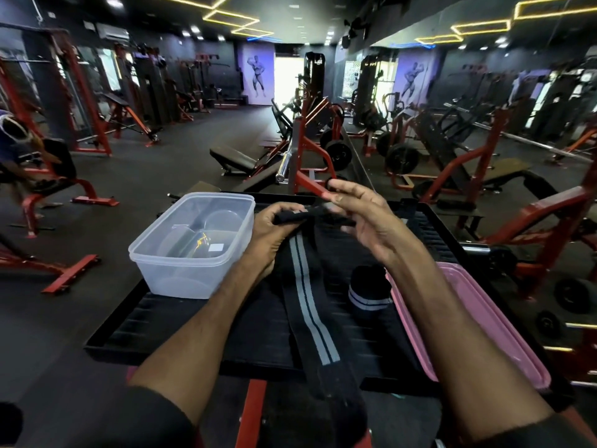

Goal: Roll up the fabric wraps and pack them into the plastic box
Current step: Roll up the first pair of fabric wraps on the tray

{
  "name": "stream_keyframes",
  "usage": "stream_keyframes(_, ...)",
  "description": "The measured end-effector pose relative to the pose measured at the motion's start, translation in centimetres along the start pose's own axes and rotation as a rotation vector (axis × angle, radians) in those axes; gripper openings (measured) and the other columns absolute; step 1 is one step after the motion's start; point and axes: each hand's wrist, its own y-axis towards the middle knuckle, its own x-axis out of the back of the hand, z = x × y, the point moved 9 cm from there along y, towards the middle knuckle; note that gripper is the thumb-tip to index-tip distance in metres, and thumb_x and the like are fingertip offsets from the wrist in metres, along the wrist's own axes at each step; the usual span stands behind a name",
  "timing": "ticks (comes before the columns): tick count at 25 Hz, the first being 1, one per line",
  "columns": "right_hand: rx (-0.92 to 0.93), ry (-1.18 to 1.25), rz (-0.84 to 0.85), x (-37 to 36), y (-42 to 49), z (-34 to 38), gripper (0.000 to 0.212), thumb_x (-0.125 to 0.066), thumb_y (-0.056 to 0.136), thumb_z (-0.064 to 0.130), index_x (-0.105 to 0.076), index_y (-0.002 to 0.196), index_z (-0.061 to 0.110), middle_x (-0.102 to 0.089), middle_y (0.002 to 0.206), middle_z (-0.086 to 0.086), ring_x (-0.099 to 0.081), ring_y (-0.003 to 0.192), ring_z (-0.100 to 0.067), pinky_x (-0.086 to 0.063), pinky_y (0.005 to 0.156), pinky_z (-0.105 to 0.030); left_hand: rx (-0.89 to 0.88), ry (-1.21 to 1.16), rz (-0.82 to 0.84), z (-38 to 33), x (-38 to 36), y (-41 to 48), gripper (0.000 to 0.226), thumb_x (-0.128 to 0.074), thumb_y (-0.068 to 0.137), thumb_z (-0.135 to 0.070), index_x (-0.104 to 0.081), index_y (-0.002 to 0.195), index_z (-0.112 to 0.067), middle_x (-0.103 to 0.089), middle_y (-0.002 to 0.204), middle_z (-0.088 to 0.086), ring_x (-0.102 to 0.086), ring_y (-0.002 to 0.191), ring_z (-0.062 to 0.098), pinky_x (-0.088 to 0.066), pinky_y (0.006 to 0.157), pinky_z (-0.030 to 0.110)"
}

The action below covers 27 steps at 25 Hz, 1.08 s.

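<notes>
Striped wrap [310, 305] lies unrolled down the desk [181, 321], its top end pinched in your left hand [274, 234] and right hand [361, 221]. One rolled wrap [368, 289] stands at three o'clock; the plastic box [193, 244], ten o'clock, holds no wraps yet.

Matt woven wrap [310, 305], seemingly glossy plastic box [193, 244]

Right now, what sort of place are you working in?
Almost certainly a gym: red-framed weight machines, a barbell on a rack, plate-loaded equipment and a bodybuilder poster on the far wall.
</notes>
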Motion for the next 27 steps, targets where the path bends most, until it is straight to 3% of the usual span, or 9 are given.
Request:
stream_keyframes(2,0.032,-0.146,-0.187,1.4,0.9,-0.2,0.039,-0.074,0.086,0.015,-0.065,0.123,0.022,-0.064,0.125,-0.006,-0.061,0.118,-0.020,-0.044,0.105,-0.045,0.008,0.041,0.072,0.0,-1.0,-0.2,0.024,-0.077,0.077,0.008,-0.072,0.086,-0.014,-0.076,0.087,-0.009,-0.069,0.086,0.004,-0.052,0.084,0.019)
stream_keyframes(6,-0.160,-0.374,0.003,-1.5,1.1,-2.5,0.030,-0.072,0.089,0.024,-0.066,0.119,0.022,-0.072,0.111,0.003,-0.062,0.108,-0.009,-0.043,0.085,-0.037,0.009,0.046,0.150,0.5,-2.0,-0.5,0.027,-0.074,0.079,0.011,-0.072,0.087,-0.015,-0.076,0.086,-0.009,-0.068,0.085,0.004,-0.052,0.083,0.019)
stream_keyframes(10,-0.144,-0.456,0.090,-1.7,1.1,-4.2,0.030,-0.069,0.092,0.042,-0.066,0.121,0.031,-0.069,0.123,0.011,-0.059,0.118,-0.005,-0.044,0.090,-0.036,0.081,-0.026,0.121,1.2,-1.4,-0.7,0.030,-0.072,0.082,0.010,-0.066,0.091,-0.018,-0.068,0.096,0.000,-0.063,0.091,0.014,-0.053,0.084,0.022)
stream_keyframes(13,-0.007,-0.377,0.086,-1.7,1.2,-3.7,0.030,-0.074,0.091,0.024,-0.069,0.119,0.016,-0.072,0.115,0.004,-0.066,0.102,0.000,-0.051,0.081,-0.021,0.124,0.013,0.089,1.7,-0.8,-1.0,0.030,-0.072,0.084,0.007,-0.064,0.102,-0.016,-0.068,0.103,0.002,-0.065,0.097,0.015,-0.056,0.083,0.021)
stream_keyframes(17,0.159,-0.348,0.054,-0.8,2.1,-3.2,0.029,-0.076,0.087,0.005,-0.068,0.114,-0.002,-0.073,0.105,-0.010,-0.069,0.095,-0.013,-0.053,0.080,-0.022,0.199,0.121,0.238,2.6,-0.8,-1.9,0.044,-0.077,0.087,-0.013,-0.060,0.127,-0.018,-0.070,0.118,-0.003,-0.067,0.107,0.004,-0.053,0.086,0.016)
stream_keyframes(19,0.213,-0.404,0.049,-0.5,2.2,-3.0,0.030,-0.077,0.085,0.003,-0.068,0.113,-0.001,-0.073,0.107,-0.009,-0.070,0.097,-0.011,-0.054,0.082,-0.023,0.234,0.157,0.254,2.5,-0.6,-2.0,0.037,-0.073,0.091,-0.023,-0.062,0.126,-0.022,-0.073,0.105,-0.011,-0.069,0.091,-0.002,-0.049,0.072,0.009)
stream_keyframes(21,0.259,-0.448,0.027,-0.2,2.2,-3.0,0.030,-0.080,0.082,0.004,-0.069,0.111,0.001,-0.073,0.106,-0.005,-0.070,0.098,-0.010,-0.054,0.084,-0.023,0.174,0.198,0.209,1.7,-0.3,-1.8,0.021,-0.067,0.096,-0.022,-0.066,0.116,-0.021,-0.073,0.086,-0.016,-0.067,0.076,-0.005,-0.048,0.068,0.008)
stream_keyframes(24,0.296,-0.492,0.011,-0.3,2.4,-3.4,0.030,-0.081,0.077,-0.002,-0.070,0.105,0.004,-0.072,0.105,-0.006,-0.070,0.100,-0.016,-0.057,0.088,-0.033,-0.019,0.408,0.183,0.8,0.3,-1.7,0.022,-0.072,0.092,-0.022,-0.068,0.112,-0.029,-0.074,0.107,-0.009,-0.069,0.105,0.006,-0.055,0.095,0.030)
stream_keyframes(27,0.187,-0.446,0.075,-0.4,2.4,-3.9,0.036,-0.075,0.077,-0.009,-0.070,0.108,0.010,-0.070,0.108,-0.008,-0.067,0.099,-0.015,-0.055,0.088,-0.033,-0.184,0.534,0.199,-0.3,0.5,-2.3,0.029,-0.077,0.088,-0.023,-0.070,0.116,-0.021,-0.073,0.112,-0.007,-0.068,0.108,0.008,-0.054,0.099,0.032)
